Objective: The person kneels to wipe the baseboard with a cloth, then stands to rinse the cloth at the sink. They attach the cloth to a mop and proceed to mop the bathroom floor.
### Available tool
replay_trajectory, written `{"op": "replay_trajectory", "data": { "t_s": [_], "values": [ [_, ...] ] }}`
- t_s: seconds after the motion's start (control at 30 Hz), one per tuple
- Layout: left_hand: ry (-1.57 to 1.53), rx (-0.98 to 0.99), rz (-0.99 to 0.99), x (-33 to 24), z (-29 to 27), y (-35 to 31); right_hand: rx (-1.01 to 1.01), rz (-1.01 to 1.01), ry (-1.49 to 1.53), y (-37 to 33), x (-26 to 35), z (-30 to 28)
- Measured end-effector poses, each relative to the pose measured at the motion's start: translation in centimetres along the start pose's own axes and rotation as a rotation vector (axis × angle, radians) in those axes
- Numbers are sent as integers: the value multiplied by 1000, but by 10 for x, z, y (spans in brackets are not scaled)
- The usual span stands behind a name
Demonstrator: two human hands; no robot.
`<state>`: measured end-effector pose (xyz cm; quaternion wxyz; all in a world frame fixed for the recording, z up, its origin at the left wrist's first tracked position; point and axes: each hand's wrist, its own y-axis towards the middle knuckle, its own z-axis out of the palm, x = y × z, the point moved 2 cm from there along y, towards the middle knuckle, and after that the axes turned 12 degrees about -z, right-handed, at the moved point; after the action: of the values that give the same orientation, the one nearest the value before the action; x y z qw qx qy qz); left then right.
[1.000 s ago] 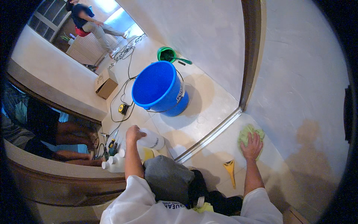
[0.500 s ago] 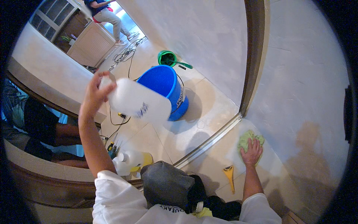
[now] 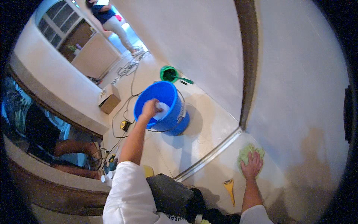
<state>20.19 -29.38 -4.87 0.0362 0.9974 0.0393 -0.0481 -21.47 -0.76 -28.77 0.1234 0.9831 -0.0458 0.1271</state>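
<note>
My left hand [image 3: 150, 109] is closed around the neck end of a white plastic bottle [image 3: 163, 112], which is lowered into the mouth of a blue bucket [image 3: 181, 121]. The bucket's wall hides most of the bottle. On the right, my right hand [image 3: 251, 164] lies flat with its fingers apart, resting on a crumpled light green cloth [image 3: 244, 154] on the floor. A yellow-handled scraper [image 3: 230, 190] lies just left of that forearm, not touching it.
A metal floor track [image 3: 209, 159] crosses between bucket and cloth. Behind the bucket stands a green pot [image 3: 164, 72] with a green-handled tool. Cables, a tape measure [image 3: 125, 125] and a cardboard box [image 3: 109, 100] lie left. White-capped bottles [image 3: 107, 179] stand by my left sleeve. Two people are nearby.
My left hand has brought the white bottle down and right, from raised in the air into the blue bucket. My right hand stays on the cloth. The view has shifted slightly.
</note>
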Motion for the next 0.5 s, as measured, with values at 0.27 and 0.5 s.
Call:
{"op": "replay_trajectory", "data": {
  "t_s": [0.27,0.5],
  "values": [
    [-45,-21,-81,-8,-4,-7,37,41,22,5,6,-9],
    [299,-144,-226,65,-64,-80,-29,-56,-27,-1,1,2]
  ]
}}
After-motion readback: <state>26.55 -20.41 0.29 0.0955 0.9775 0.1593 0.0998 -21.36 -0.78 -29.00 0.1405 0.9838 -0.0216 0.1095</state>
